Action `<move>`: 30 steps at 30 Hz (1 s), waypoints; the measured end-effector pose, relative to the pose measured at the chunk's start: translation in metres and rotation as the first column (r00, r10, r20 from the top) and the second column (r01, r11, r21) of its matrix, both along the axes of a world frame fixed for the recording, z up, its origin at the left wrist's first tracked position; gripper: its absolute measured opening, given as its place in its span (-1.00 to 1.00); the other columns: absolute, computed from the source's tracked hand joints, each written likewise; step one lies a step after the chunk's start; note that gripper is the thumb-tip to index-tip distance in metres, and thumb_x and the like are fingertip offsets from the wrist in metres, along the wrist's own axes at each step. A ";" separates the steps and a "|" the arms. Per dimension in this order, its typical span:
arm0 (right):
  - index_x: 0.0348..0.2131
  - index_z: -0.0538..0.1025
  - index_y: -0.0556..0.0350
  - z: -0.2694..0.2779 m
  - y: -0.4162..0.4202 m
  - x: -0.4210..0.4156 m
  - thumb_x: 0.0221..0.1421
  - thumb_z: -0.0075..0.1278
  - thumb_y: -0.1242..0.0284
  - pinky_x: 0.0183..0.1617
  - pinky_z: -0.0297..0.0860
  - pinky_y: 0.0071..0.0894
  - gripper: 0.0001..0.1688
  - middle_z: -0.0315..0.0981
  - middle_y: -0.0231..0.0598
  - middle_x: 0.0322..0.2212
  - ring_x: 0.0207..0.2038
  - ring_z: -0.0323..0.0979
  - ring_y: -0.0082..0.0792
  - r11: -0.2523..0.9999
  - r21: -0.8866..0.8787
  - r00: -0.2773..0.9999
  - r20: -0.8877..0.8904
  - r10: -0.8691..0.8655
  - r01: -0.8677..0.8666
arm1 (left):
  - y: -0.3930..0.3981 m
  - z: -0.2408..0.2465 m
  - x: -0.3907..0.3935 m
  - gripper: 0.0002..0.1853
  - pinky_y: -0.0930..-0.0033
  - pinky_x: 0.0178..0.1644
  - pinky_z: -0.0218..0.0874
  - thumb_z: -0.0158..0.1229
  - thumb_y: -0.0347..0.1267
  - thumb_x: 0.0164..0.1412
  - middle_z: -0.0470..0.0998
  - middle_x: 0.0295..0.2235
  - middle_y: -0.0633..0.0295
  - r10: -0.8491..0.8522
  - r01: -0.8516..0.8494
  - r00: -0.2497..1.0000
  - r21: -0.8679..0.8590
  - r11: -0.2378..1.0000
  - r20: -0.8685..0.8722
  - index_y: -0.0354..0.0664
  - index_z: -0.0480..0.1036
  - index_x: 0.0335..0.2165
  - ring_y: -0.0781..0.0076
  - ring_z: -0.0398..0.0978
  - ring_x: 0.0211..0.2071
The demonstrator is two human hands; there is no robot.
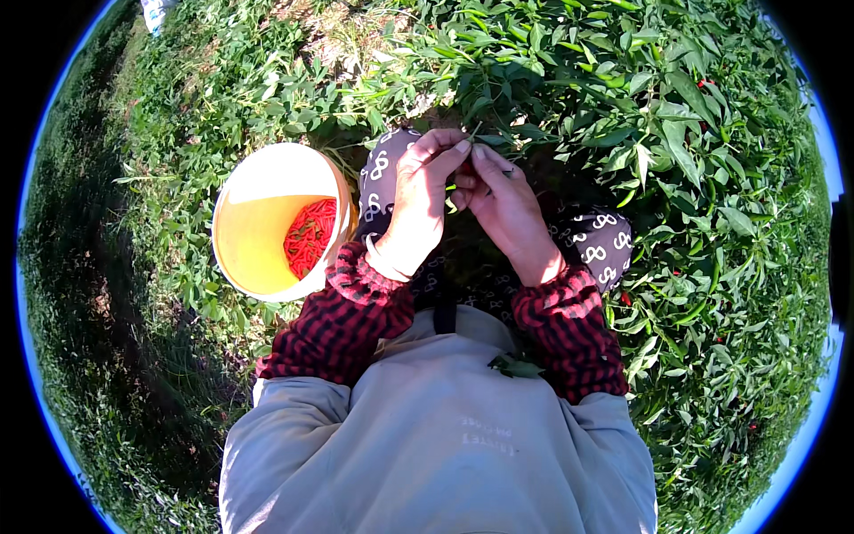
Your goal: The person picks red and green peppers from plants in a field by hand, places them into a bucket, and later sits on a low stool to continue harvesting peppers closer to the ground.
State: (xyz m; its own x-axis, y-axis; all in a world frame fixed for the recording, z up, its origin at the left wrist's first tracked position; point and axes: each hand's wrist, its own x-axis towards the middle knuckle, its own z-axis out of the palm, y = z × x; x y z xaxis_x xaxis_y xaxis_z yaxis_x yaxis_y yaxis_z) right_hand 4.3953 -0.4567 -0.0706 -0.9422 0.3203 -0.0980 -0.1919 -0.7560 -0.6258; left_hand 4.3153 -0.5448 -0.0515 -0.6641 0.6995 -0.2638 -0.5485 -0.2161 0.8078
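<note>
My left hand [421, 193] and my right hand [505, 210] meet fingertip to fingertip in front of my knees. A thin green stem [476, 129] sticks up from between the thumb and forefinger of my left hand. The right thumb presses close beside it, its other fingers curled below in shade, so what they hold is hidden. Left of my left hand stands a pale plastic bucket [250, 247], tilted in view, with many red chili peppers [312, 230] at its bottom. Pepper plants [494, 87] with green leaves grow just beyond my fingertips.
Dense pepper plants [694, 167] with green and a few red pods fill the right side. Low leafy plants [173, 200] grow around the bucket. My patterned trouser knees [604, 247] flank the hands. A white bag-like object [154, 15] lies at far upper left.
</note>
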 end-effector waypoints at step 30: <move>-0.03 0.32 0.19 0.190 0.061 0.046 -0.13 0.16 0.24 -0.16 0.33 -0.40 -0.30 0.37 -0.14 -0.16 -0.18 0.41 -0.32 0.114 0.993 0.946 -0.047 0.322 0.010 | -0.072 0.036 -0.013 -0.60 0.27 -0.12 0.19 0.07 -0.54 -0.02 0.41 -0.24 -0.04 -0.017 -0.135 0.331 -0.065 0.989 -0.943 -0.37 0.28 -0.13 0.13 0.38 -0.22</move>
State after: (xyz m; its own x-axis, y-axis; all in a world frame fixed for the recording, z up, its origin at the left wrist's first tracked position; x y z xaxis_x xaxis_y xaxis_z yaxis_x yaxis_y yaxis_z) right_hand 4.4411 -0.3959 0.1193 -0.9195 -0.1747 0.3520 -0.3927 0.4404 -0.8073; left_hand 4.3023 -0.6164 -0.0158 -0.5606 0.6636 0.4953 0.6016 -0.0846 0.7943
